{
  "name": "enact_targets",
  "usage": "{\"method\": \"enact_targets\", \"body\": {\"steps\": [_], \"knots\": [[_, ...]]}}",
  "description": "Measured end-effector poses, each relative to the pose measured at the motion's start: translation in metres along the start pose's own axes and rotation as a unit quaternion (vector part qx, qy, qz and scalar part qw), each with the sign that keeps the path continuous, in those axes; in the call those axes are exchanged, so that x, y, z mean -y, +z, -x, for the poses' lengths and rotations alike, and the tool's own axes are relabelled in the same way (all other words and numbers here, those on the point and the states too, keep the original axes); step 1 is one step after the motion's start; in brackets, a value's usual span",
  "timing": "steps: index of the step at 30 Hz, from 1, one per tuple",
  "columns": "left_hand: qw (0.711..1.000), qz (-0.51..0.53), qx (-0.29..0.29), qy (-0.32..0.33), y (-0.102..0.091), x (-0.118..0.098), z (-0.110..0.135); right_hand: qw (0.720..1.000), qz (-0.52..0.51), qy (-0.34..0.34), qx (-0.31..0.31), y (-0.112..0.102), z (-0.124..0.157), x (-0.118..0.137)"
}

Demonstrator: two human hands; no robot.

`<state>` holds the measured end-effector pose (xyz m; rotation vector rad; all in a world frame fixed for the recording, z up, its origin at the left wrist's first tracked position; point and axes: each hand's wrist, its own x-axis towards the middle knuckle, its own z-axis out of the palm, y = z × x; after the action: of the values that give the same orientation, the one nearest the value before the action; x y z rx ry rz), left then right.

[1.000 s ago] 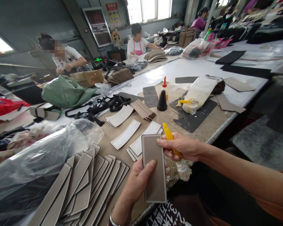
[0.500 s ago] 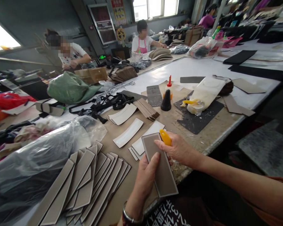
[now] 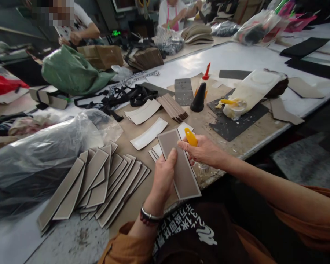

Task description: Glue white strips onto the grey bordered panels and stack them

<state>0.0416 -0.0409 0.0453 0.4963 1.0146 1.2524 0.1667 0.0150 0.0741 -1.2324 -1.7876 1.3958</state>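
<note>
My left hand (image 3: 162,176) grips a grey-brown rectangular board piece (image 3: 181,172) with a pale border, thumb laid on its face, held tilted over the table's near edge. My right hand (image 3: 205,151) is closed round a yellow plastic tool (image 3: 190,137), whose tip sticks up beside the board's upper right edge. Under the hands lie white curved strips (image 3: 149,133). A fanned pile of similar grey board pieces (image 3: 99,183) lies to the left.
A clear plastic bag (image 3: 41,154) fills the left. Further back stand a black cone (image 3: 198,98), a red-tipped glue bottle (image 3: 206,73), a glue-smeared white bag on a black mat (image 3: 233,126), a brown card stack (image 3: 172,107) and black straps (image 3: 126,97). Other people work at the far end.
The view has tilted downward. My left hand has lowered the board piece and tilted it rightward; my right hand with the yellow tool has moved in against its upper edge.
</note>
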Motion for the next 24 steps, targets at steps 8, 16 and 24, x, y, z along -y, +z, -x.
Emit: {"method": "enact_targets", "body": {"steps": [8, 16, 24], "knots": [[0.994, 0.088, -0.056, 0.044, 0.004, -0.017, -0.009, 0.983, -0.067, 0.107, 0.129, 0.011, 0.015, -0.013], [0.989, 0.129, -0.064, -0.025, 0.008, -0.016, -0.006, 0.946, -0.231, 0.177, 0.144, 0.019, 0.022, -0.02], [0.985, 0.129, -0.108, 0.025, 0.008, -0.017, -0.004, 0.97, -0.108, 0.146, 0.163, 0.02, 0.034, -0.027]]}}
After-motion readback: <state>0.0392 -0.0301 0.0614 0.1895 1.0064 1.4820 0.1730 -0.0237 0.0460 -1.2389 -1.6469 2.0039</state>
